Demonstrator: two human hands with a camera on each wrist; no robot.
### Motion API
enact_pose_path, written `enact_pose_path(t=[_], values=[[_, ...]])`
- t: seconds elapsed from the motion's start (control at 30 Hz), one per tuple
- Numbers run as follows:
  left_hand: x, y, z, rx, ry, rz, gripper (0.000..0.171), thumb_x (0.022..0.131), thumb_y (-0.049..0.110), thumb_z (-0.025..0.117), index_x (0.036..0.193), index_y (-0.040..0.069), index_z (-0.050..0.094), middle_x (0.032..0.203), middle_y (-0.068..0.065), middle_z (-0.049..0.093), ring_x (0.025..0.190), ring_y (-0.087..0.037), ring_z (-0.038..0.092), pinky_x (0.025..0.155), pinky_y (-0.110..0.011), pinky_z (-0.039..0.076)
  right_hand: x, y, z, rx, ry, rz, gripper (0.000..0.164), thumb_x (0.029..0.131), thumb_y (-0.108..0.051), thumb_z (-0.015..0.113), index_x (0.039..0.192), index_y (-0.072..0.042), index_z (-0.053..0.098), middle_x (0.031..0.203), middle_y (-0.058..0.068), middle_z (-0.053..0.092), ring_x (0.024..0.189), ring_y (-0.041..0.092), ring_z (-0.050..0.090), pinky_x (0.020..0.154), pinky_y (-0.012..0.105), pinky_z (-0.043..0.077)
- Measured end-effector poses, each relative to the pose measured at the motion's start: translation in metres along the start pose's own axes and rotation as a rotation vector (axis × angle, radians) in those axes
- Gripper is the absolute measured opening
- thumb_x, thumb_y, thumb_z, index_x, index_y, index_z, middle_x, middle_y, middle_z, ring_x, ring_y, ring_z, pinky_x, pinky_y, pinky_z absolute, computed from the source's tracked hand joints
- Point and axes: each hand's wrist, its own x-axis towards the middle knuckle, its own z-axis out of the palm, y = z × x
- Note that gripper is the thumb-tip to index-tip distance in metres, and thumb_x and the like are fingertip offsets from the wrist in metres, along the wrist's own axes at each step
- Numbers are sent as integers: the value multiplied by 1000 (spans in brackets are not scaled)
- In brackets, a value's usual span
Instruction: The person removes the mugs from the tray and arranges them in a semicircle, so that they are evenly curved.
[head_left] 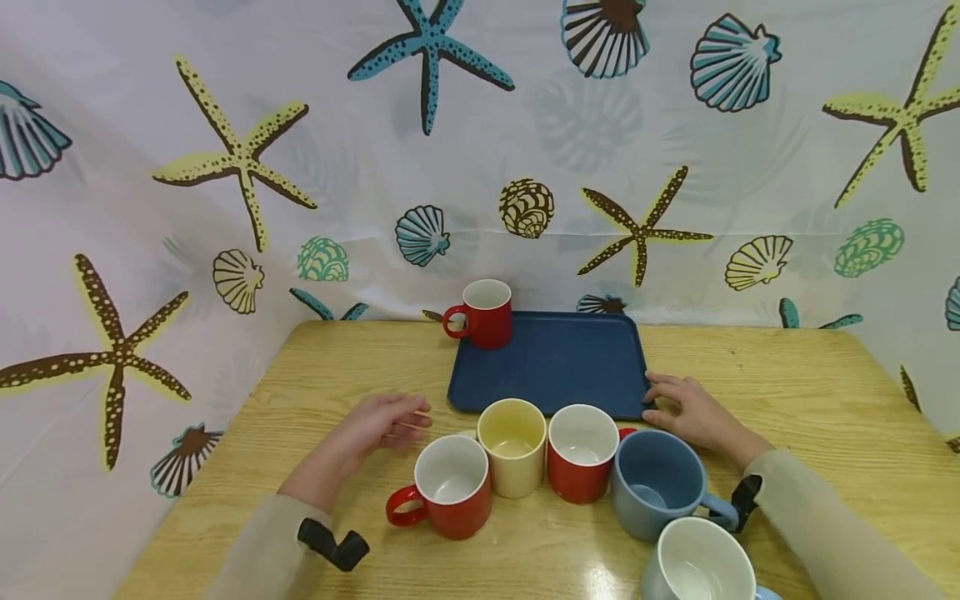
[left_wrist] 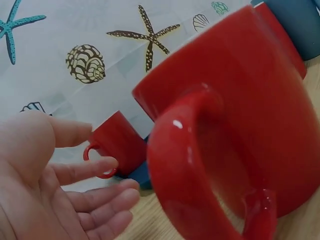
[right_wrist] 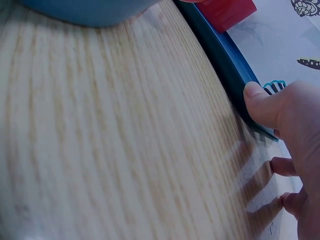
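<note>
My left hand (head_left: 382, 425) hovers left of the dark blue tray (head_left: 577, 367), fingers spread and holding nothing. Close beside it stands a red mug (head_left: 456, 504) with a white inside, which looms large in the left wrist view. My right hand (head_left: 686, 408) is at the tray's near right corner. Its thumb (right_wrist: 262, 105) lies against the tray's edge, with other fingertips down by the tabletop. On the tray's far left corner sits another red mug (head_left: 491, 321), handle to the left.
In front of the tray stand a cream mug (head_left: 513, 462), a third red mug (head_left: 579, 471) and a blue mug (head_left: 637, 500) side by side. A pale mug (head_left: 701, 567) sits nearest me at right. Behind the wooden table hangs a patterned cloth (head_left: 480, 200).
</note>
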Motion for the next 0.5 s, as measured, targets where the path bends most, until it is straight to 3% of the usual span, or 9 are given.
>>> enact_pose_path(t=[0.23,0.5], values=[[19,7,0,-15,33,71,50,84,40,49,116,3,47,112,-16,52,102,-32,49,87,-43,37,1,1,-1,-9,2,0,32,78,-42,57,99,-19,59,134,7,33,116,31,29,89,53,28],[40,10,-5,0,45,58,47,84,39,49,116,5,49,113,-16,52,102,-31,49,87,-42,37,2,1,1,-17,7,-3,30,78,-42,58,97,-20,60,133,7,34,114,30,32,88,51,29]])
